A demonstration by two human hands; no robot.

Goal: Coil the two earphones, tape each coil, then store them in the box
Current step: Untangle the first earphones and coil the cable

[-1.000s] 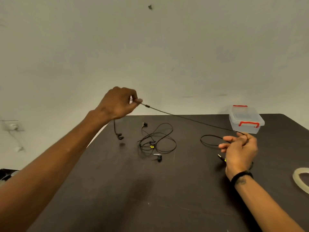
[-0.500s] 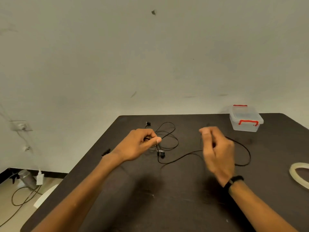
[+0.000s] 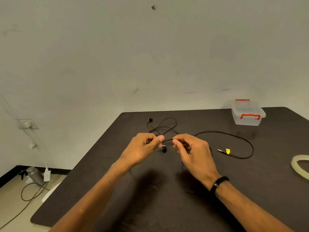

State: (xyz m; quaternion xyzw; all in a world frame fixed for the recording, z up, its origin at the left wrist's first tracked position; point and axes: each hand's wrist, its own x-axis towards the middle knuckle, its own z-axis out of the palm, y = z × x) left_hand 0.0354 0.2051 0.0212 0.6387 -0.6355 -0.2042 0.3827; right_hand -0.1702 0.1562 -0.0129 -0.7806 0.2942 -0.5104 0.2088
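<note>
Both hands sit close together over the middle of the dark brown counter (image 3: pixel 250 190), and each has a grip on the same thin black earphone cable (image 3: pixel 234 136): the left hand (image 3: pixel 143 148) pinches it between thumb and curled fingers, the right hand (image 3: pixel 192 149) nips it just beside, with a short stretch of wire running between them. From the right hand the cable sweeps out to the right in a wide loop lying on the counter and comes back to its gold plug with a yellow tag (image 3: pixel 224 151), which rests a little right of the hands. The second black earphone (image 3: pixel 164 127) lies in a loose tangle just beyond the hands, one bud out at the far left, and it looks to me uncomfortably near the wire being worked. I would judge the coiling has barely begun, so the sensible way is to keep one hand as the anchor and let the other draw in even, same-sized loops, feeding the long loop in from the right without dragging it through the tangle. The plug end should trail last so it does not whip about. The clear plastic box with red latches (image 3: pixel 248 114) stands shut at the far right, and a ring of pale tape (image 3: pixel 296 166) lies at the right edge, both well apart from the hands.
</note>
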